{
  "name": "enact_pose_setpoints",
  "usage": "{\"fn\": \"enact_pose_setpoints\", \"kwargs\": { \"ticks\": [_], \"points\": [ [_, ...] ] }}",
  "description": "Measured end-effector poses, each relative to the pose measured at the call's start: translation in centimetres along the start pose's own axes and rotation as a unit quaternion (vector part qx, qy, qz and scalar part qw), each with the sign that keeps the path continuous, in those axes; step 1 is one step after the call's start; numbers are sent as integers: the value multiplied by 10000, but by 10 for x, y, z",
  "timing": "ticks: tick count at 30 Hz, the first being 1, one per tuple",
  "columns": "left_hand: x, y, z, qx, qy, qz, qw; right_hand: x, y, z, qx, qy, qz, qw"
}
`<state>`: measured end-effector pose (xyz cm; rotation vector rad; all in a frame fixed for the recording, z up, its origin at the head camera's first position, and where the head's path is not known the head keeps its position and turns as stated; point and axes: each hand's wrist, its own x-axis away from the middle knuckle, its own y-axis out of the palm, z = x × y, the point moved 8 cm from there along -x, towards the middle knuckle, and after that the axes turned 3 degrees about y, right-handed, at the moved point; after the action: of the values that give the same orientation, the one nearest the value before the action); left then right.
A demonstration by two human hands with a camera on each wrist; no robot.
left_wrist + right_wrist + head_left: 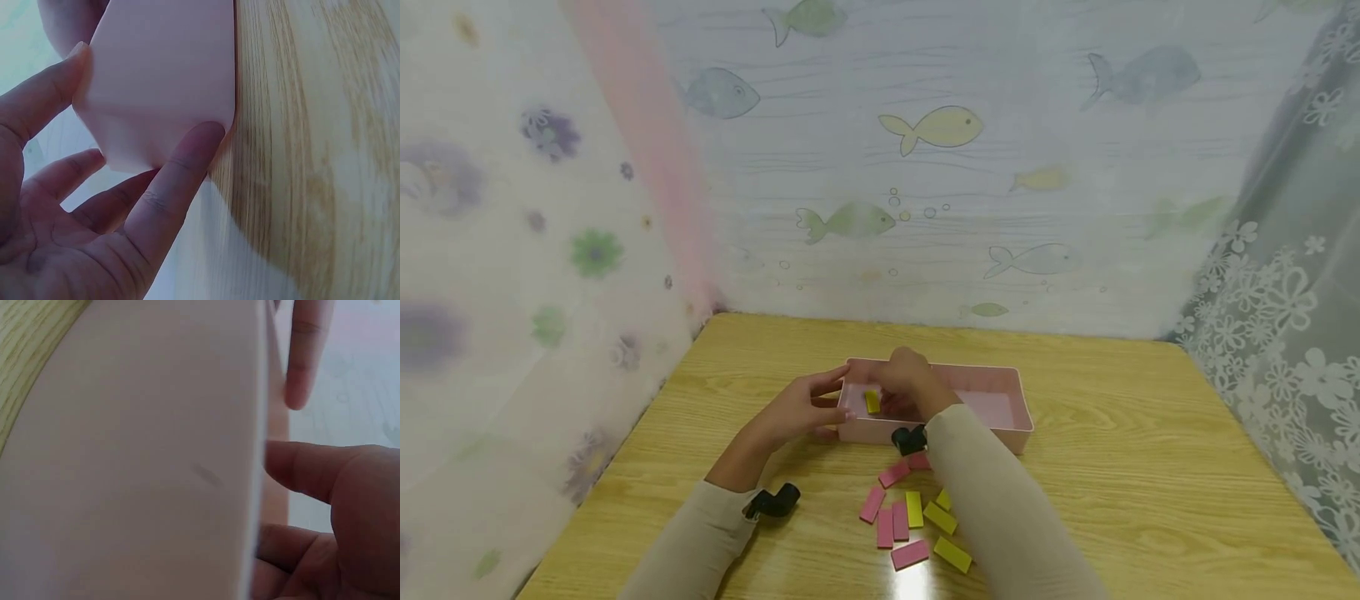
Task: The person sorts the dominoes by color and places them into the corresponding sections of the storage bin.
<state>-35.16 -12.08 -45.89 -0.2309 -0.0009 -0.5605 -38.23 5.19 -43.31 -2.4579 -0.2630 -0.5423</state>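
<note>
A long pink box (865, 431) stands on the table. My left hand (793, 408) grips its left end, with the thumb at the near rim and fingers spread on the end wall. In the left wrist view, fingertips press the box's end (162, 69). My right hand (912, 373) reaches down inside the left half of the box. Its fingertips are largely hidden by the near wall, so whether they pinch anything cannot be told. Just left of them, a yellow block (872, 402) is inside the box. The right wrist view shows mostly the box wall (144, 425).
Several flat pink blocks (885, 528) and yellow blocks (952, 554) lie loose on the wooden table (1150, 483) in front of the box. My right forearm (1000, 500) covers part of that group. Printed curtains (850, 275) stand behind and at both sides.
</note>
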Motion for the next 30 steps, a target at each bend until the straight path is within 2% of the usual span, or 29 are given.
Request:
{"fn": "enact_pose_setpoints", "kwargs": {
  "ticks": [5, 10, 12, 20, 30],
  "points": [
    [0, 0, -1, -67, -23, 13, 10000, 5, 2, -1, 17, 4, -320, 9995],
    [2, 1, 1, -51, -41, 38, 10000, 10, 4, -5, 113, -196, -563, 9982],
    [3, 1, 2, -16, -54, 43, 10000, 13, 5, -6, -11, -247, -648, 9976],
    [4, 2, 2, 27, -22, 41, 10000, 15, 10, -8, -211, -345, -695, 9968],
    [3, 3, -2, 37, -3, -4, 10000, 7, 20, -9, -566, -552, -900, 9928]
  ]
}}
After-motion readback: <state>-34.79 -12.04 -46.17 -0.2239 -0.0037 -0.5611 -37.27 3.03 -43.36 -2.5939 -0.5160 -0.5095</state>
